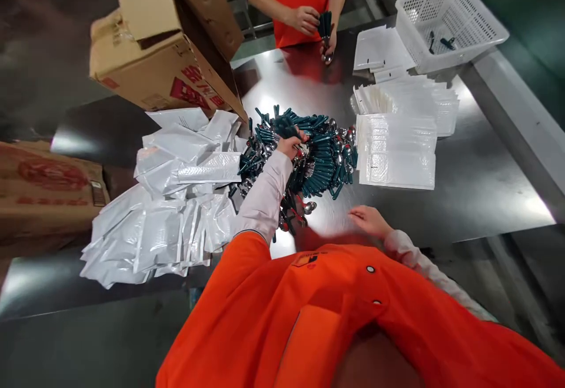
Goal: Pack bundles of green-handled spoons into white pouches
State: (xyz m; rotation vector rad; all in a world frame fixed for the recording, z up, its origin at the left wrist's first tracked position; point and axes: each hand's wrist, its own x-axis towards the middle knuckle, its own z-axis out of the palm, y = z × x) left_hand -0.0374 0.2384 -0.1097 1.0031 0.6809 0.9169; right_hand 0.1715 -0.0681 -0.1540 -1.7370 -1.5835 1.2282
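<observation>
Across the middle of the metal table spreads a big pile of spoons (318, 170) with dark green handles and shiny bowls. Reaching into its upper part, my left hand (291, 145) is closed around a few of the dark-handled spoons (286, 126); its fingers partly hide them. To the right of the pile's near edge, my right hand (369, 221) rests low over the table with fingers stretched loosely and nothing visible in them. Some loose spoons (309, 207) lie at the near edge, beside red bits.
Filled white padded envelopes (163, 229) heap up on the left, beside an open cardboard box (145, 70). Flat envelopes (397, 152) are stacked right. A white basket (463, 52) holds a few utensils. Opposite, a co-worker's hands (306, 21) hold a bundle of spoons.
</observation>
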